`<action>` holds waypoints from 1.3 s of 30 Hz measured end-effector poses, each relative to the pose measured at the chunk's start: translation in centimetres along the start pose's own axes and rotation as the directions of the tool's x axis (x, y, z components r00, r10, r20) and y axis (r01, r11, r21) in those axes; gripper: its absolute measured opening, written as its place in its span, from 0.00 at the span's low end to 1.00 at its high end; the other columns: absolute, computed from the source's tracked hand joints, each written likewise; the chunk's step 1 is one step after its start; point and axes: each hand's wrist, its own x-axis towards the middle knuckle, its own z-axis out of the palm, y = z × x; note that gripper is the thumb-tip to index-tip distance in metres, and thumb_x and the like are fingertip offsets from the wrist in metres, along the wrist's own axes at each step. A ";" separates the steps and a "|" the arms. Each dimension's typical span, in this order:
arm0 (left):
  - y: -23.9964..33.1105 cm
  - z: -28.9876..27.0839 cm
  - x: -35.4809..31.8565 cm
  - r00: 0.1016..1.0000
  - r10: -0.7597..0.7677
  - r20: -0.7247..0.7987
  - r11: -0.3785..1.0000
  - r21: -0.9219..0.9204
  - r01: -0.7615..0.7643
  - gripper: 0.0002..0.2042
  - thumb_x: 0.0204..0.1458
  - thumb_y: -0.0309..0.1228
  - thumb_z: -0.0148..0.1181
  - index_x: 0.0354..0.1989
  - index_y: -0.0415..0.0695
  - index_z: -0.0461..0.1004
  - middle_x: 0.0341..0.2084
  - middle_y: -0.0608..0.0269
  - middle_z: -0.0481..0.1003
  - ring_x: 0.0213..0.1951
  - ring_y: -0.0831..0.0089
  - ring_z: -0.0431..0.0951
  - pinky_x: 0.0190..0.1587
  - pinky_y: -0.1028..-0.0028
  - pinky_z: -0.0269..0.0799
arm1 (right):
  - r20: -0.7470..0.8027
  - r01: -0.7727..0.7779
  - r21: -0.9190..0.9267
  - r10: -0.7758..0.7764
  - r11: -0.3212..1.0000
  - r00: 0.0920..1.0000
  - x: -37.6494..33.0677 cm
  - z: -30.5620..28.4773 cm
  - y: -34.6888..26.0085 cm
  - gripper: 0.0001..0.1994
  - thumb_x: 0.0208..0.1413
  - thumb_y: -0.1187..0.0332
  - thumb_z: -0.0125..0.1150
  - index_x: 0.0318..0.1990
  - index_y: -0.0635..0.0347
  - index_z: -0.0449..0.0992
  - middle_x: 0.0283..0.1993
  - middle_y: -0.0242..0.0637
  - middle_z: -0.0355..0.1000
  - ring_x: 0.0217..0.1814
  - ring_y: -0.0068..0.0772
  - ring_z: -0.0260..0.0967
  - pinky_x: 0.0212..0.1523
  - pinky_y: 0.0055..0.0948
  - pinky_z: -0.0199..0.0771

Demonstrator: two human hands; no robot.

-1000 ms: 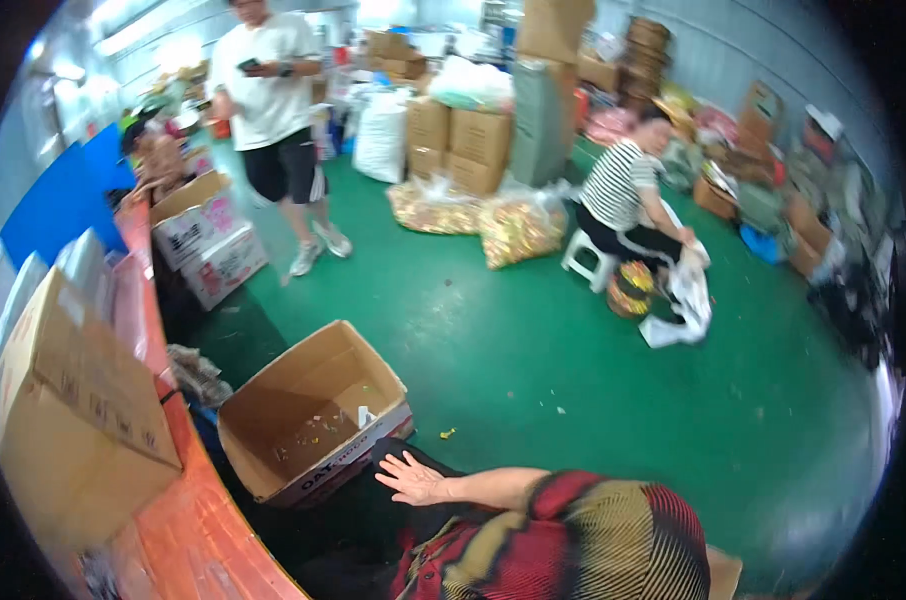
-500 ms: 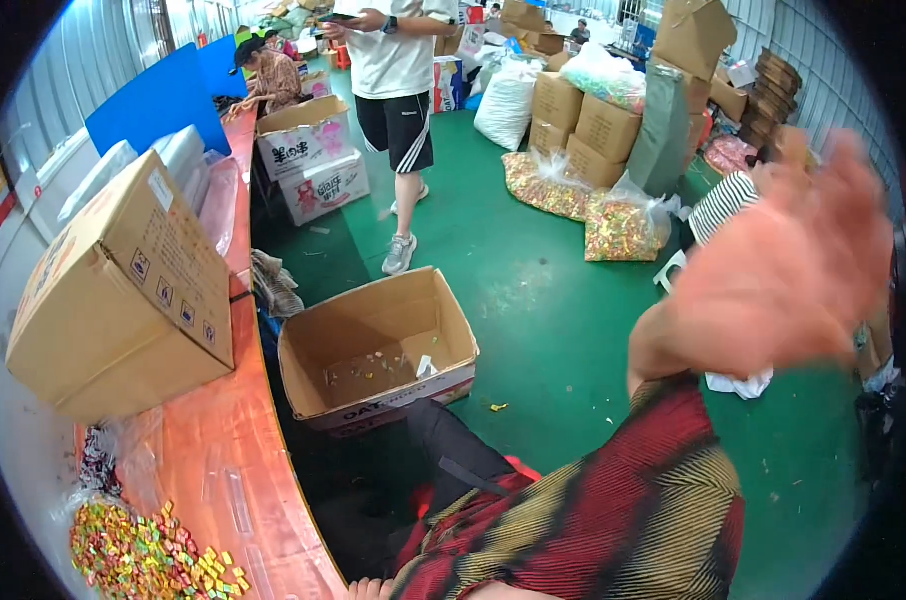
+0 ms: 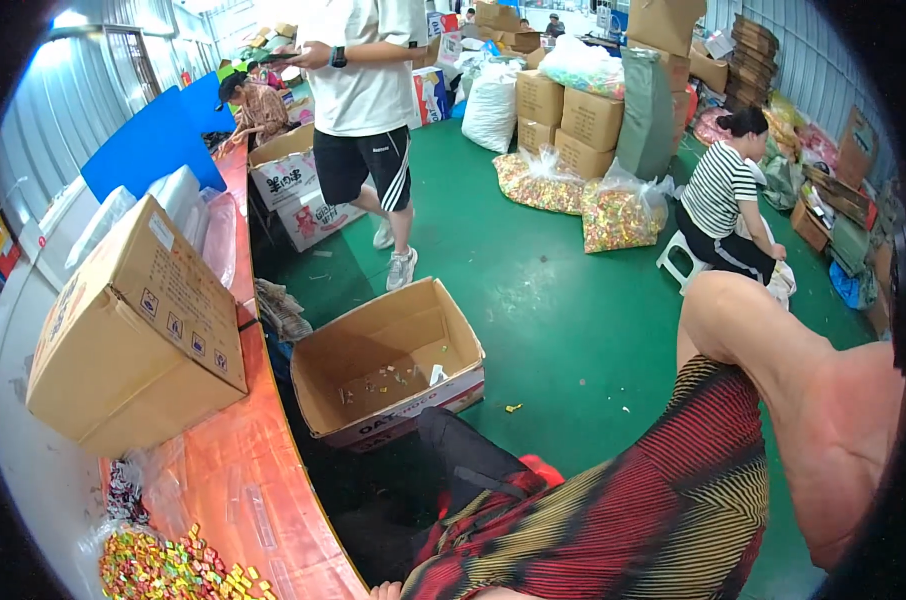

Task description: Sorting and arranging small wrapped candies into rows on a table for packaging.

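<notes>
My right arm is raised and bent at the right. My right hand (image 3: 858, 430) is close to the camera and cut off by the dark rim, so its fingers are hidden. Only a sliver of finger ends shows of my left hand (image 3: 385, 591), low beside the table's edge; its grip cannot be made out. A heap of small wrapped candies (image 3: 163, 565), yellow, red and green, is nearest to it on the orange-covered table (image 3: 238, 440). A patterned red, black and yellow sleeve (image 3: 633, 500) covers my upper arm.
A large carton (image 3: 138, 330) stands on the table. Beside the table, an open carton (image 3: 388, 360) holds scraps. A person in black shorts (image 3: 368, 165) stands ahead; another sits on a white stool (image 3: 681, 262). Candy bags (image 3: 625, 215) and stacked cartons (image 3: 591, 125) lie beyond.
My right hand has swung down and right to the rim, uncovering the seated person. The view has shifted slightly. My left hand remains at the lower edge.
</notes>
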 end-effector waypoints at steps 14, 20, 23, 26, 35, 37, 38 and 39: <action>1.3 -0.8 -1.2 1.000 0.008 0.027 0.999 -0.031 -0.007 0.13 0.48 0.40 0.49 0.39 0.46 0.66 0.37 0.56 0.65 0.44 0.55 0.63 0.49 0.56 0.57 | -0.063 0.008 0.038 -0.005 0.999 0.998 -1.0 -0.9 0.8 0.20 0.58 0.53 0.35 0.51 0.53 0.63 0.54 0.42 0.60 0.59 0.46 0.53 0.57 0.52 0.49; 1.9 -1.6 -2.6 0.996 0.034 0.083 0.997 -0.070 -0.028 0.13 0.48 0.39 0.50 0.38 0.46 0.67 0.36 0.56 0.65 0.44 0.55 0.64 0.49 0.56 0.57 | -0.064 -0.030 0.026 0.032 0.999 0.997 -0.8 -1.9 0.4 0.19 0.58 0.53 0.35 0.52 0.52 0.62 0.55 0.41 0.59 0.59 0.47 0.52 0.57 0.53 0.49; 1.4 -1.0 -1.0 0.996 0.065 0.068 0.995 -0.084 -0.059 0.12 0.48 0.39 0.50 0.37 0.46 0.67 0.35 0.56 0.66 0.43 0.56 0.64 0.49 0.57 0.57 | -0.057 -0.004 0.021 0.005 1.000 0.998 -0.9 -1.7 0.8 0.19 0.58 0.54 0.35 0.52 0.51 0.61 0.56 0.40 0.58 0.60 0.47 0.52 0.58 0.53 0.48; 0.7 -0.3 1.5 0.993 0.111 0.034 0.990 -0.094 -0.108 0.12 0.48 0.39 0.50 0.37 0.46 0.68 0.35 0.56 0.66 0.43 0.56 0.64 0.48 0.57 0.57 | -0.041 0.046 0.011 -0.045 0.999 0.998 0.1 -2.5 0.5 0.19 0.58 0.54 0.34 0.53 0.50 0.61 0.56 0.40 0.58 0.60 0.47 0.51 0.58 0.53 0.48; -0.3 -0.1 3.4 0.983 0.183 0.030 0.976 -0.128 -0.178 0.11 0.47 0.38 0.51 0.35 0.46 0.69 0.34 0.57 0.67 0.42 0.57 0.65 0.48 0.58 0.58 | -0.036 0.081 -0.006 -0.081 0.997 0.996 -2.3 4.4 2.7 0.19 0.59 0.54 0.34 0.54 0.48 0.59 0.58 0.39 0.56 0.61 0.48 0.49 0.58 0.54 0.47; -0.6 -0.3 3.9 0.977 0.210 0.041 0.970 -0.132 -0.203 0.11 0.47 0.38 0.51 0.35 0.45 0.69 0.33 0.57 0.67 0.42 0.57 0.65 0.48 0.58 0.58 | -0.034 0.085 -0.026 -0.086 0.996 0.996 -3.1 6.0 3.5 0.19 0.59 0.54 0.34 0.55 0.48 0.59 0.59 0.39 0.56 0.61 0.49 0.49 0.58 0.55 0.47; -0.6 -0.3 3.8 0.977 0.208 0.041 0.970 -0.136 -0.201 0.11 0.47 0.37 0.51 0.35 0.45 0.69 0.33 0.57 0.67 0.42 0.57 0.65 0.48 0.58 0.58 | -0.039 0.085 -0.021 -0.085 0.996 0.996 -3.4 6.6 4.2 0.19 0.59 0.54 0.33 0.55 0.47 0.59 0.59 0.38 0.55 0.61 0.49 0.49 0.58 0.55 0.47; -0.7 -0.3 3.7 0.978 0.206 0.041 0.970 -0.140 -0.199 0.11 0.47 0.37 0.51 0.35 0.45 0.69 0.33 0.57 0.67 0.42 0.57 0.65 0.48 0.58 0.58 | -0.044 0.084 -0.015 -0.085 0.996 0.995 -3.8 7.5 4.4 0.19 0.59 0.54 0.33 0.55 0.47 0.59 0.59 0.38 0.55 0.61 0.49 0.49 0.58 0.55 0.47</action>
